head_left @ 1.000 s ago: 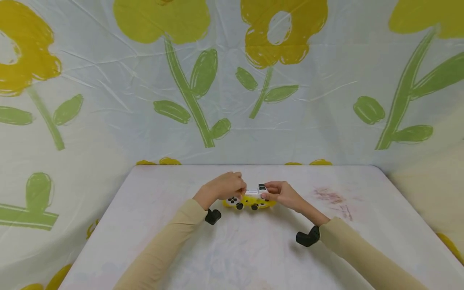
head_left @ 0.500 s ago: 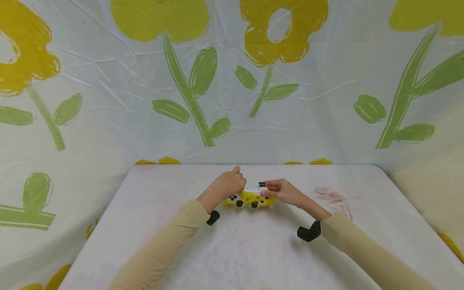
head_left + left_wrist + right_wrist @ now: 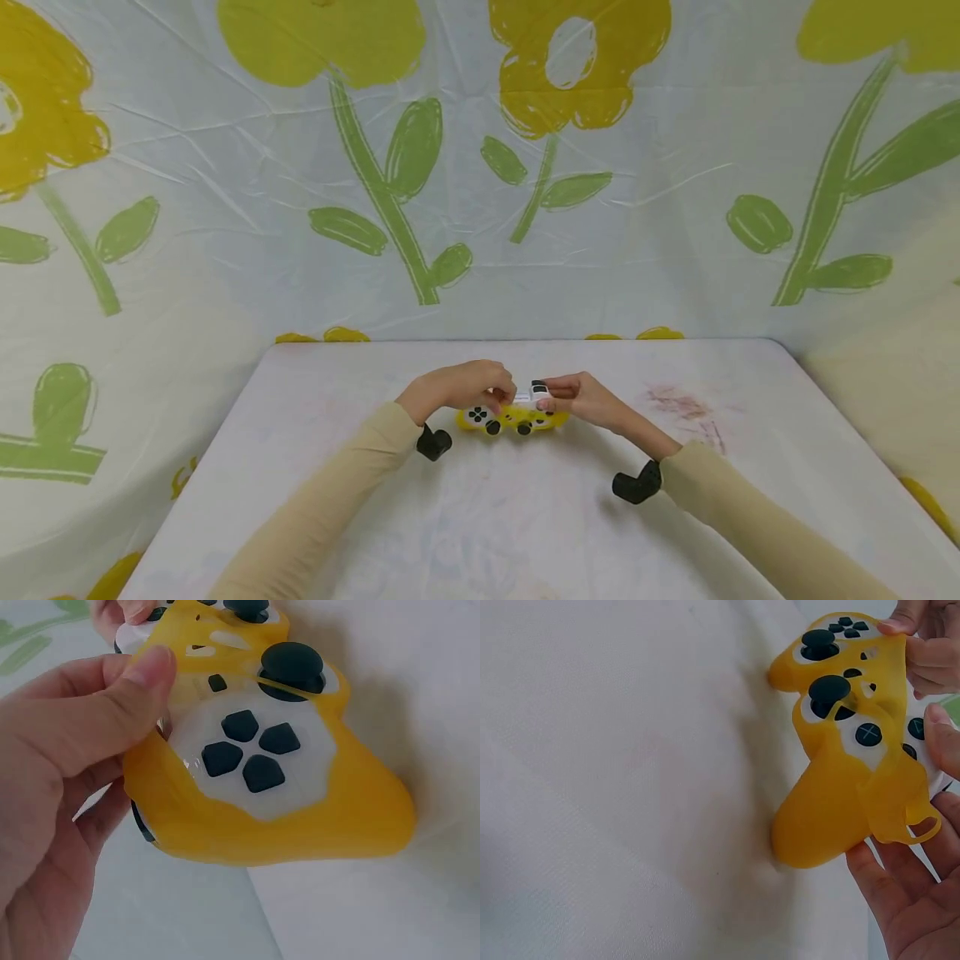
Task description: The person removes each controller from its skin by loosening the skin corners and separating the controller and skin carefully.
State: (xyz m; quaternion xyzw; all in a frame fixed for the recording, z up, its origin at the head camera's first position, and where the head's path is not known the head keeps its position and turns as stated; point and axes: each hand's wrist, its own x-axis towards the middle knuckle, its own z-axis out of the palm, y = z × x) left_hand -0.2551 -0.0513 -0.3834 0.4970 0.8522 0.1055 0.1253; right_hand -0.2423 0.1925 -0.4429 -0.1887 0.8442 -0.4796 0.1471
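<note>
A white game controller (image 3: pixel 307 769) with black buttons and thumbsticks is partly wrapped in a yellow silicone cover (image 3: pixel 352 814). My left hand (image 3: pixel 467 386) pinches the cover at the controller's upper edge, thumb on top near the direction buttons, fingers behind. My right hand (image 3: pixel 592 402) holds the other end, with the thumb by the face buttons and fingers underneath. In the right wrist view, the cover (image 3: pixel 825 810) fits over the right grip, while a loose loop of it hangs off near the right fingers. White shell shows bare beside the right thumb.
The controller is held over a table (image 3: pixel 480 517) with a pale cloth, toward its far edge. Behind it hangs a flower-patterned fabric backdrop (image 3: pixel 637 217). Reddish marks (image 3: pixel 682 404) lie on the cloth to the right. Black wrist cameras (image 3: pixel 637 483) sit below both wrists.
My left hand lifted a raised finger half a second ago, then lowered and curled it over the controller's left top edge. My right hand keeps its hold, almost unmoved.
</note>
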